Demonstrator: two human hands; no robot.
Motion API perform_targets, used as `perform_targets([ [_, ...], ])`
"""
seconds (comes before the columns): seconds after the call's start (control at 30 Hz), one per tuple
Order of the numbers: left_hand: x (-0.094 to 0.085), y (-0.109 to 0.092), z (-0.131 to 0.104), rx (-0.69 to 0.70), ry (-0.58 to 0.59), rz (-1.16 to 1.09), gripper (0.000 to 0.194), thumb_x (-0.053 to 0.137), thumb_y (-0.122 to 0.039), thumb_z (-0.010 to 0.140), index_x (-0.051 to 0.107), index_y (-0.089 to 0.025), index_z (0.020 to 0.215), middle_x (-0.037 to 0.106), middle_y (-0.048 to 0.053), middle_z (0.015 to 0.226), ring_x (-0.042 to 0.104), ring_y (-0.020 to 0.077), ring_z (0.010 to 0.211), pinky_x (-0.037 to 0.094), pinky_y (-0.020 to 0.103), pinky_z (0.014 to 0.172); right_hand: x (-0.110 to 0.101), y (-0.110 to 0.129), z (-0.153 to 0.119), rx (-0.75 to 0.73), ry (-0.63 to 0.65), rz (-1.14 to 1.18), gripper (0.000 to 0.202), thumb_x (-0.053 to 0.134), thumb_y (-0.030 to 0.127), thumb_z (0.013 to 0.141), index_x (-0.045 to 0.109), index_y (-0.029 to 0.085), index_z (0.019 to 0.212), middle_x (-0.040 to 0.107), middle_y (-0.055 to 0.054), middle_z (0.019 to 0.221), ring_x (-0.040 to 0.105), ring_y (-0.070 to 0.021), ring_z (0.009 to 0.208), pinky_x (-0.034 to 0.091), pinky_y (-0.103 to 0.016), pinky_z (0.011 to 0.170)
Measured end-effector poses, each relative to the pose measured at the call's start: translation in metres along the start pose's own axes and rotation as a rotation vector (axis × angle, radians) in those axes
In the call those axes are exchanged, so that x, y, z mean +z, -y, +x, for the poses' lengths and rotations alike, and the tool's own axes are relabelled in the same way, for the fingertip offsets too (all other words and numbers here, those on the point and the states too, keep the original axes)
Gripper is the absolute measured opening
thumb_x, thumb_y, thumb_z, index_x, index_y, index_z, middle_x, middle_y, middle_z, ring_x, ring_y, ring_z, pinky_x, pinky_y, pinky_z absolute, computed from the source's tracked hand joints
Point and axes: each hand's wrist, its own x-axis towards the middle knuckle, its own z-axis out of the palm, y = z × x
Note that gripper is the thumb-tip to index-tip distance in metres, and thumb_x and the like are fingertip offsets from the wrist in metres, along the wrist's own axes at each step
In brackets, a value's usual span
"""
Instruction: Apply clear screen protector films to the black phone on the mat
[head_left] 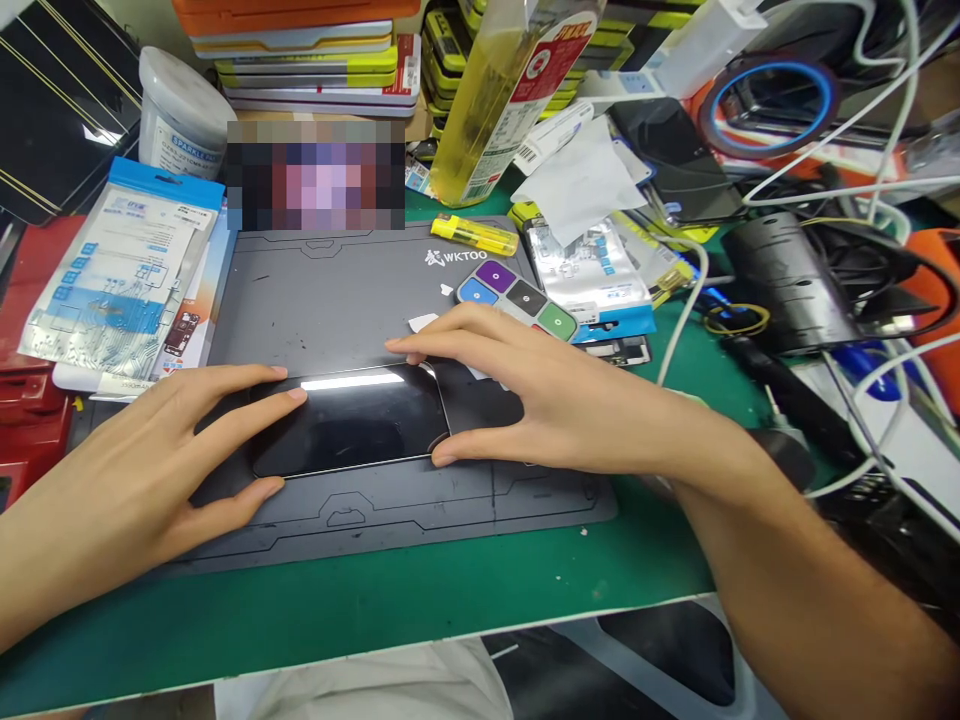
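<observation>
A black smartphone (352,420) lies screen up on a grey work mat (330,300), a bright strip of light reflected along its far edge. My left hand (202,440) grips its left end, thumb at the near edge and fingers at the far edge, one fingertip on the glass. At the right end my right hand (510,390) holds it between the thumb on the near corner and fingers by the far corner. Just beyond that hand are a panel of coloured squares (517,297) and small white scraps.
A yellow lighter (474,235) and a tall bottle of yellow liquid (502,110) stand behind. Left are a blue-topped packet (120,270) and a white tub (184,115). White cables (686,310), tape (772,105) and loose parts crowd the right. The green bench (360,610) ends in front of me.
</observation>
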Motion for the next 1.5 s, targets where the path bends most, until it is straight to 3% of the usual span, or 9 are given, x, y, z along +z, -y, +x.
perform_targets([
  [0.23,0.0001,-0.0005,-0.0010,0.001,0.000,0.018,0.072,0.056,-0.066,0.136,0.039,-0.051,0.204,0.071,0.007,0.189,0.079,0.0345,0.164,0.065,0.049,0.144,-0.0009,0.0004,0.0003,0.001,0.007,-0.003,0.096,0.085,0.096,0.109,0.075,0.037,0.185,0.080,-0.018,0.169,0.076,-0.0487,0.156,0.065,-0.073,0.137],
  [0.43,-0.0017,0.0005,0.0003,0.029,0.012,0.005,0.051,0.058,-0.060,0.136,0.065,-0.048,0.185,0.071,0.006,0.189,0.078,0.0340,0.165,0.065,0.051,0.144,-0.0009,0.0002,-0.0008,-0.006,0.003,-0.006,0.098,0.082,0.097,0.111,0.076,0.031,0.183,0.079,-0.019,0.168,0.076,-0.0468,0.155,0.064,-0.070,0.138],
  [0.57,0.0015,-0.0023,0.0002,-0.009,-0.034,-0.039,0.047,0.062,-0.058,0.134,0.072,-0.050,0.178,0.073,0.002,0.187,0.080,0.0341,0.162,0.067,0.051,0.142,-0.0004,-0.0014,-0.0018,-0.012,0.002,-0.016,0.095,0.081,0.096,0.113,0.075,0.033,0.184,0.079,-0.019,0.169,0.076,-0.0474,0.156,0.065,-0.072,0.137],
  [1.27,-0.0030,0.0000,-0.0025,0.034,0.001,0.052,0.048,0.056,-0.057,0.136,0.069,-0.049,0.181,0.071,0.006,0.190,0.080,0.0371,0.163,0.072,0.057,0.137,0.0010,-0.0047,-0.0040,-0.052,-0.012,-0.035,0.089,0.084,0.089,0.115,0.075,0.034,0.185,0.078,-0.019,0.169,0.077,-0.0459,0.156,0.067,-0.067,0.136],
  [1.5,-0.0034,-0.0008,-0.0028,-0.013,-0.020,-0.013,0.049,0.060,-0.060,0.135,0.072,-0.056,0.182,0.071,0.000,0.190,0.081,0.0353,0.161,0.071,0.053,0.139,0.0011,-0.0044,-0.0042,-0.052,-0.011,-0.041,0.088,0.084,0.086,0.116,0.074,0.034,0.185,0.078,-0.019,0.170,0.077,-0.0464,0.156,0.066,-0.068,0.137],
])
